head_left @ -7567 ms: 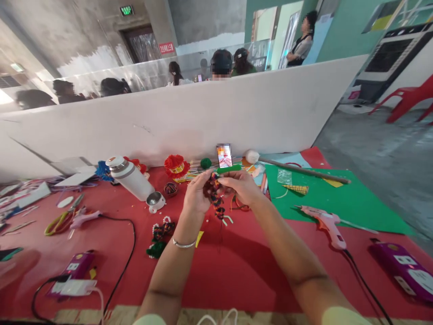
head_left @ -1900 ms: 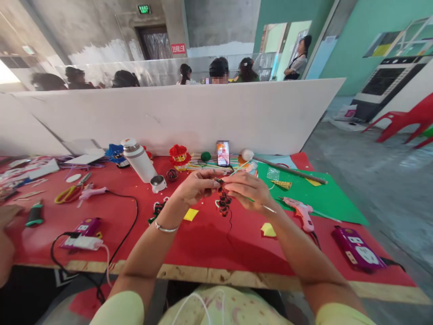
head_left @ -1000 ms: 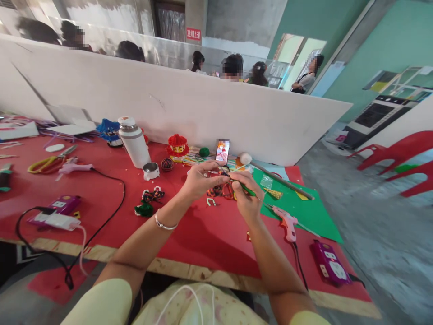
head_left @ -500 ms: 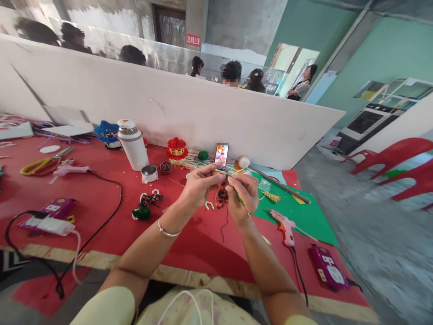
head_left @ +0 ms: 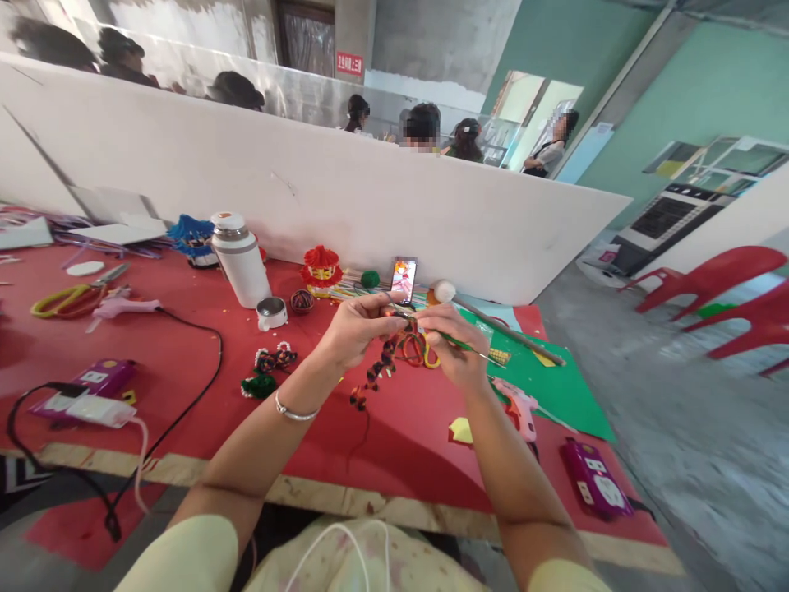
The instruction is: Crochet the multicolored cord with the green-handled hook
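Observation:
In the head view, my left hand (head_left: 357, 333) is closed, pinching the top of a crocheted yarn strip (head_left: 380, 367) in dark and orange colours. The strip dangles in a twist, and a loose yarn tail trails from its lower end. My right hand (head_left: 456, 341) grips a slim crochet hook (head_left: 491, 359) with a green handle and a metal shaft. Its working tip meets the yarn at my left fingertips, where fingers partly hide it. Just behind the strip are red and yellow looped handles (head_left: 430, 353), seemingly of scissors. A lit phone (head_left: 403, 279) leans upright beyond my hands.
A white thermos (head_left: 242, 265), its metal cup (head_left: 271, 312) and a yarn ball (head_left: 302, 302) stand left of centre. Pink glue guns (head_left: 521, 407) (head_left: 129, 307) and purple power strips (head_left: 597, 481) lie on both sides. A white partition (head_left: 345, 197) bounds the back; people sit beyond it.
The yarn strip now hangs stretched out to the lower left instead of bunched under my fingers. My right hand has turned, bringing the hook nearly level. The looped handles have come into view.

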Demonstrator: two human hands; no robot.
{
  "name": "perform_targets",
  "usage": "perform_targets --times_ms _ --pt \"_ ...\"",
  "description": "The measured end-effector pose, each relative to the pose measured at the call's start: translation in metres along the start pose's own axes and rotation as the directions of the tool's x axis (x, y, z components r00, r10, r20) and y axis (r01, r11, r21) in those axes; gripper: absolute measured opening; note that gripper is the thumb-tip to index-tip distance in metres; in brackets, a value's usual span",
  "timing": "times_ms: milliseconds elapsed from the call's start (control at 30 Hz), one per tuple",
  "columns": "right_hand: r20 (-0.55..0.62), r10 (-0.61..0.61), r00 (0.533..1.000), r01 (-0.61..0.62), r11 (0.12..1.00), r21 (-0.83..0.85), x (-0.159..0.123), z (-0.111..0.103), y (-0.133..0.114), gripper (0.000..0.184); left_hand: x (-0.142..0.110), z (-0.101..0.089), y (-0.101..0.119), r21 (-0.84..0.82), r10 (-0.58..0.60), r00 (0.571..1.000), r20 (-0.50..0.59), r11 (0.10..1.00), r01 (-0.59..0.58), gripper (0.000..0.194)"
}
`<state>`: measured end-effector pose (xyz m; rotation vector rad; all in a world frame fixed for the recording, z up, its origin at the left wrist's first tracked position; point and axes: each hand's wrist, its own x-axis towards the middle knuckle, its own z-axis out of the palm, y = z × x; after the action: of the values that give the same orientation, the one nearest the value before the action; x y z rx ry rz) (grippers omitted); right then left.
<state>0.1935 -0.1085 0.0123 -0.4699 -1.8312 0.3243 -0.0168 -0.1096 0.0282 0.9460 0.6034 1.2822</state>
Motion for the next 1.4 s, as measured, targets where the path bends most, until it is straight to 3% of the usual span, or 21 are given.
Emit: perform_targets --times_ms 100,300,800,1133,1267,1400 --pt "-0.023 -0.048 0.999 0.047 0.998 -0.052 0.000 0.001 0.001 0.024 -0.001 0.001 0.002 -0.003 -0.025 0.999 -0.028 1.000 0.024 0.053" --pt "0.024 -0.134 0.991 0.135 0.991 -0.024 0.004 -0.004 0.002 0.030 0.000 -0.004 0.010 -0.068 -0.180 0.983 0.034 0.981 0.182 0.043" --pt "0.176 -0.102 0.979 0.090 0.993 0.077 0.021 -0.032 -0.011 0.027 -0.003 -0.004 0.028 0.193 -0.147 0.985 0.091 0.973 0.127 0.037" --pt "0.206 -0.174 0.963 0.178 0.984 0.000 0.024 -0.035 -0.024 0.035 -0.003 -0.003 0.032 0.213 -0.186 0.976 0.110 0.964 0.160 0.037" --pt "0.194 -0.121 0.974 0.109 0.992 0.070 0.023 -0.038 -0.024 0.028 -0.002 -0.005 0.030 0.236 -0.158 0.980 0.122 0.964 0.126 0.033" --pt "0.121 0.082 0.989 -0.113 0.954 0.278 0.015 -0.028 -0.009 0.014 -0.001 -0.003 0.028 0.209 -0.110 0.979 0.173 0.975 0.073 0.017"
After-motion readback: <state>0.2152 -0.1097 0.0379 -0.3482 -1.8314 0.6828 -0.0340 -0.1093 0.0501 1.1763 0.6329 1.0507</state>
